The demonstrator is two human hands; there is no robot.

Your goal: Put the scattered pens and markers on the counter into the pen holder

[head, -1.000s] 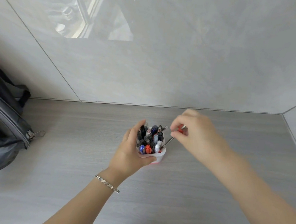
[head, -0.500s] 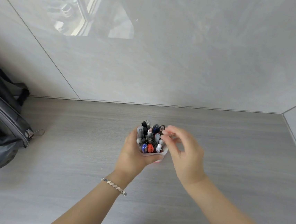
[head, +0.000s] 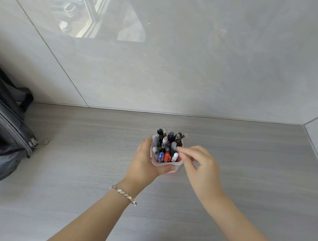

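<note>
Head view: left hand [head: 146,163] clasps pen holder [head: 166,164]; pens [head: 168,146] upright; right hand's [head: 202,169] grip seemingly pinching one

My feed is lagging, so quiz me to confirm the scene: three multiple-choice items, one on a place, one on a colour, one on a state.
1. Where is the black backpack?
A. the counter's left edge
B. right corner
C. behind the pen holder

2. What colour is the cap beside the blue one at the holder's near rim?
A. green
B. orange-red
C. yellow

3. What is the left hand doing?
A. lying flat
B. gripping the pen holder
C. touching the backpack

Answers: 1 A, it lies far left on the counter. 2 B, the orange-red cap shows there. 3 B, its fingers wrap the holder while the right hand fingers the pens.
</note>
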